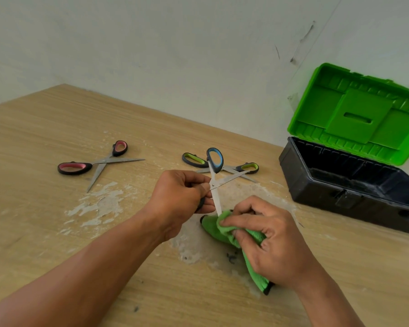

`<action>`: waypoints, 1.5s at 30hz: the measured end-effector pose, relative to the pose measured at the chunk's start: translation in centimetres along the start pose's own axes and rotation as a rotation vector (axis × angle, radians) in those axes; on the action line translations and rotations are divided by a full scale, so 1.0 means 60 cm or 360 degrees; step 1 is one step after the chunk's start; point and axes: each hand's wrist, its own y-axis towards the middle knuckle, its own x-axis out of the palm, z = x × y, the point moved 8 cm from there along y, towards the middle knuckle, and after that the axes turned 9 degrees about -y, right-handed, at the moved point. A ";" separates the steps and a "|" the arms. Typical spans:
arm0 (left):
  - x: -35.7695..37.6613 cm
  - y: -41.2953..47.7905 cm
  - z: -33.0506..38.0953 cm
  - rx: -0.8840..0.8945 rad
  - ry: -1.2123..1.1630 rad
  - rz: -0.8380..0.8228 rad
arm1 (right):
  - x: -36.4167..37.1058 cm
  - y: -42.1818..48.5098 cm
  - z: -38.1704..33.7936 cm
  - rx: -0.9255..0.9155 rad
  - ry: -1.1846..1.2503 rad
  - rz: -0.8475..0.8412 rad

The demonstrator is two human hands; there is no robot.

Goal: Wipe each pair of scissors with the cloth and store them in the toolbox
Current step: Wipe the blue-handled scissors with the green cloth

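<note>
The wooden table (45,128) is taking up most of the view, w/ pale scuffed patches across the middle and a white wall (175,43) rising behind it. On the right side the toolbox (340,185) is sitting open: black base on the tabletop, green lid (354,114) standing tilted back toward the wall. Can't tell from here whether anything is lying inside the base.

Near the front, the person's two bare forearms are reaching in. The right hand (269,237) is bunching the green cloth (224,230), fingers curled and pressed tight around it, pinching the cloth over the tip of one blade. The rest of the cloth is trailing down under that hand toward the table.

The left hand (182,197) is closing around the lower handle of the blue-handled scissors (215,171), thumb & fingers pinching near the pivot. Those scissors are being held up off the table, blades spread apart, blue loop pointing up and away.

Behind them the green-handled scissors (194,159) are lying open on the table, partly hidden by the held pair. Well to the left, the pink-handled scissors (75,168) are lying open too, apart from everything else.
</note>
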 end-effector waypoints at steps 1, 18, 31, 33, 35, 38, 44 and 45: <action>-0.001 0.002 0.000 -0.0003 -0.0016 0.0009 | -0.001 0.002 -0.002 -0.0006 -0.0012 0.0026; 0.005 -0.001 0.006 0.0058 -0.0060 -0.0016 | -0.040 -0.007 0.048 0.0259 0.0144 0.0230; 0.029 -0.018 -0.021 0.0087 0.0147 -0.0023 | 0.004 0.001 0.017 0.0355 -0.0049 0.0484; 0.033 -0.016 -0.020 0.0074 0.0073 -0.0024 | -0.013 0.003 0.015 0.0351 -0.0164 0.0597; 0.037 -0.016 -0.021 0.0051 -0.0001 -0.0039 | -0.036 -0.002 0.024 0.0365 -0.0234 0.0738; 0.038 -0.017 -0.025 0.0004 -0.0049 -0.0059 | -0.060 -0.014 0.037 0.0351 -0.0205 0.0879; 0.050 -0.023 -0.034 -0.0043 -0.0080 -0.0115 | -0.021 -0.010 0.037 0.0459 0.0011 0.0677; 0.050 -0.024 -0.035 -0.0030 -0.0068 -0.0110 | -0.012 -0.010 0.039 0.0501 0.0054 0.0634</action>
